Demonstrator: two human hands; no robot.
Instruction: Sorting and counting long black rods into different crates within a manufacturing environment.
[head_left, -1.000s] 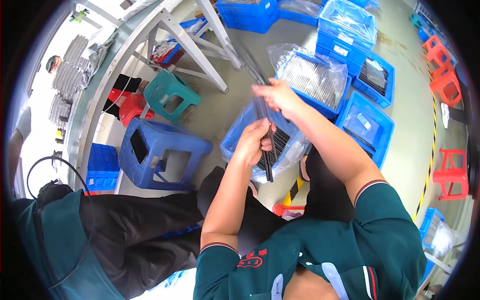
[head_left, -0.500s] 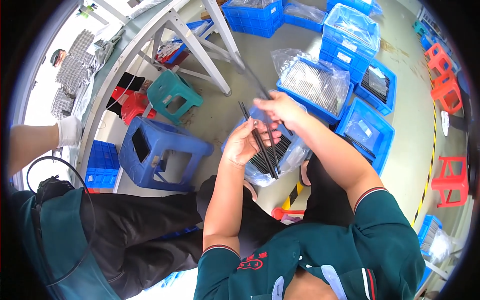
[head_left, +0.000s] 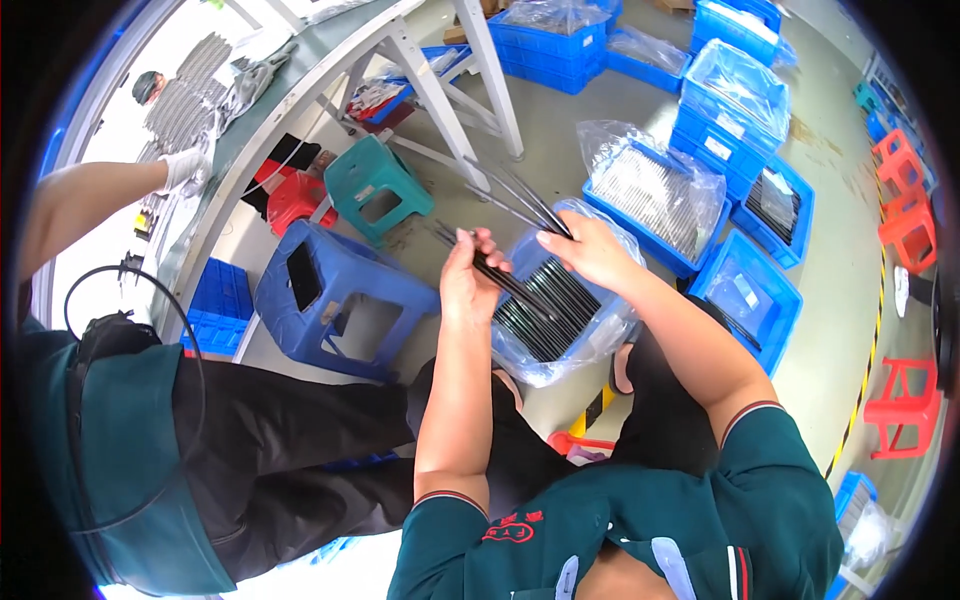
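My left hand (head_left: 472, 278) is closed around a few thin black rods (head_left: 530, 299), which slant down to the right over the bin below. My right hand (head_left: 597, 247) grips more thin dark rods (head_left: 535, 203), their far ends fanned out up and to the left. Between and beneath both hands sits a bin lined with clear plastic (head_left: 538, 376), filled with many black rods (head_left: 555, 325) lying side by side. The two bundles are apart from each other. Exactly how many rods each hand holds cannot be made out.
A blue stool (head_left: 345, 290) with a dark flat object on its seat stands left, near a green stool (head_left: 375, 185). Right of the lined bin are blue crates (head_left: 775, 310), one holding pale rods (head_left: 655, 205). A co-worker's gloved hand (head_left: 185, 170) is over the bench at left.
My right hand, blurred before, now holds its rods fanned up-left. The rods in my left hand have tilted from steep to a flatter slant. The whole view has shifted slightly.
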